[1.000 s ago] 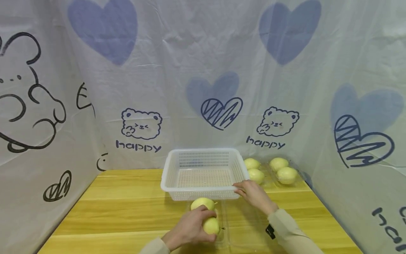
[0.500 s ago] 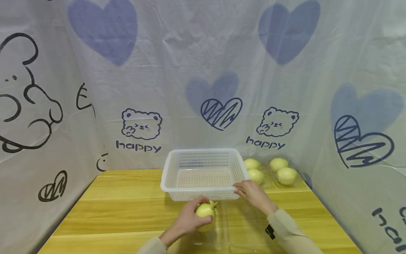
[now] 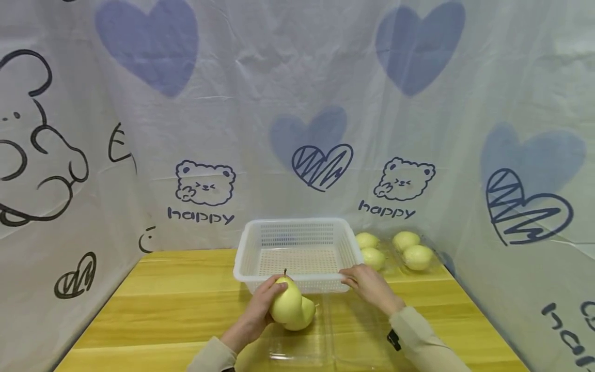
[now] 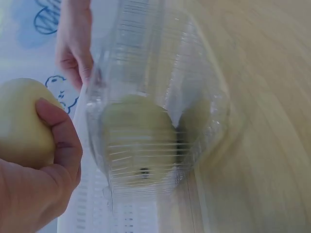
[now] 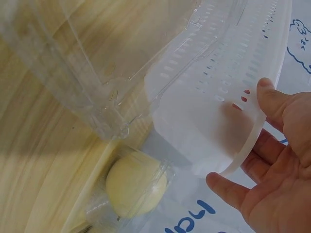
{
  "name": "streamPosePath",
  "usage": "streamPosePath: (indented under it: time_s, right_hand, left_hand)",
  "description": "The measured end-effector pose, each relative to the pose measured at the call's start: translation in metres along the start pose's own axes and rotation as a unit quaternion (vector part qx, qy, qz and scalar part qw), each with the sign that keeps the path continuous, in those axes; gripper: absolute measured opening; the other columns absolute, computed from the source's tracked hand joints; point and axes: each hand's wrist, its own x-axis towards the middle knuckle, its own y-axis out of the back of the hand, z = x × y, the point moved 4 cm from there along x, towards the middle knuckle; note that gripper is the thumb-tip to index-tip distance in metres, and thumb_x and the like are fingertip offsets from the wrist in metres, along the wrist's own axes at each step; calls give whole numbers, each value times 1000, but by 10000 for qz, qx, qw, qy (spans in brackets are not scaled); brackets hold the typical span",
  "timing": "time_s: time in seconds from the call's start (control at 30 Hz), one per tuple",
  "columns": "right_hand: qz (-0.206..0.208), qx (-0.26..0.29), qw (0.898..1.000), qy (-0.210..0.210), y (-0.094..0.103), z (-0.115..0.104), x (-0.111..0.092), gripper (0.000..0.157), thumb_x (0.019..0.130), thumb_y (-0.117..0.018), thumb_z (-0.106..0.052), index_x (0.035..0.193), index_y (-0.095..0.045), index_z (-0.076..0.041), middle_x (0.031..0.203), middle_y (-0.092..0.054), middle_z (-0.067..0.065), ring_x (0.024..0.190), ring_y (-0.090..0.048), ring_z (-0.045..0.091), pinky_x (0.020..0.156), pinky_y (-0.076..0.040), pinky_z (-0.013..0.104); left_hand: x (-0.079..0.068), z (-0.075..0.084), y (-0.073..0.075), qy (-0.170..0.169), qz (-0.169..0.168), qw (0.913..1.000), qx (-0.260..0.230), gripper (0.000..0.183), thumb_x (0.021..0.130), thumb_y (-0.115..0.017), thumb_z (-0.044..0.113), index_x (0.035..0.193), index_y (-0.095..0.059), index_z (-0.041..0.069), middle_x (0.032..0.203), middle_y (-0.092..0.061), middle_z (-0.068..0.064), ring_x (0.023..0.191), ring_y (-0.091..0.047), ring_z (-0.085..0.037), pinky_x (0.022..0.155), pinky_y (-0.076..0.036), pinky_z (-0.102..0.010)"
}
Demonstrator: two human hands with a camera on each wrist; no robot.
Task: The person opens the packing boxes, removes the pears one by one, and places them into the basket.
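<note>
My left hand point(image 3: 254, 312) holds a pear point(image 3: 284, 305) raised near the basket's front, its stem pointing up. In the left wrist view, curled fingers wrap round this pear point(image 4: 22, 124). Partly behind it, a second pear point(image 3: 305, 314) lies in an open clear plastic clamshell point(image 3: 297, 352) on the table. My right hand point(image 3: 372, 289) grips the front right corner of the white plastic basket point(image 3: 321, 278). In the right wrist view, thumb and fingers sit on either side of the basket's rim point(image 5: 250, 145). The basket's visible inside holds nothing.
Right of the basket, two pears point(image 3: 373, 258) sit close to its side. Farther right, two more pears point(image 3: 417, 257) lie in clear plastic packaging. A printed curtain point(image 3: 260, 170) hangs behind the wooden table point(image 3: 176, 294).
My left hand has lifted the near pear out of the clamshell and moved it forward, turning it stem up. The right hand has stayed on the basket's corner.
</note>
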Motion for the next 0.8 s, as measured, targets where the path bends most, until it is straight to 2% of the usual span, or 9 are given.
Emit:
streamPosePath:
  time_s: [0.17, 0.37, 0.5, 0.57, 0.63, 0.67, 0.8]
  right_hand:
    - [81, 11, 10000, 16, 0, 1, -1, 24, 90, -67, -13, 111, -72, -3, 98, -74, 10, 83, -69, 23, 69, -55, 35]
    - [84, 5, 9999, 76, -1, 3, -1, 25, 91, -67, -15, 112, -72, -3, 98, -74, 9, 83, -69, 22, 70, -55, 35]
    - [56, 27, 9999, 103, -2, 3, -1, 25, 91, -67, -15, 112, -72, -3, 98, -74, 9, 83, -68, 21, 68, -54, 33]
    - [45, 37, 9999, 103, -3, 3, -1, 25, 91, -67, -15, 112, -72, -3, 98, -74, 9, 82, -68, 21, 67, -53, 32]
    - [48, 56, 9999, 83, -3, 4, 0, 24, 91, -67, -15, 112, -73, -4, 97, -74, 8, 82, -68, 20, 67, -53, 31]
    - [52, 53, 9999, 74, -2, 4, 0, 24, 90, -67, -15, 111, -73, -4, 97, -74, 8, 81, -67, 20, 67, -53, 31]
    - [69, 45, 10000, 51, -2, 4, 0, 23, 90, -68, -13, 111, -73, -5, 96, -74, 7, 81, -67, 20, 67, -53, 31]
  left_hand:
    - [2, 2, 3, 70, -126, 9998, -113, 54, 90, -67, 26, 136, -44, 10, 115, -54, -11, 94, -63, -20, 74, -56, -37]
    - [4, 10, 7, -124, -135, 9998, -45, 66, 86, -67, 13, 144, -35, 9, 122, -49, -15, 99, -59, -22, 79, -55, -37]
    - [8, 13, 13, -301, 68, 9994, 146, 65, 86, -68, 10, 143, -38, 9, 124, -49, -17, 98, -59, -22, 78, -55, -37]
    - [10, 16, 17, -485, 324, 9973, 440, 62, 86, -70, 12, 141, -41, 10, 122, -51, -19, 95, -60, -22, 73, -56, -37]
    - [12, 20, 21, -738, 686, 9909, 893, 59, 86, -72, 19, 138, -45, 12, 119, -54, -20, 90, -61, -23, 67, -57, -37]
    - [12, 22, 24, -905, 916, 9844, 1202, 59, 86, -73, 23, 137, -47, 13, 117, -55, -19, 88, -61, -23, 65, -56, -36]
    - [13, 31, 33, -1510, 1775, 9436, 2351, 60, 83, -76, 33, 133, -50, 14, 111, -61, -18, 85, -61, -24, 63, -53, -32]
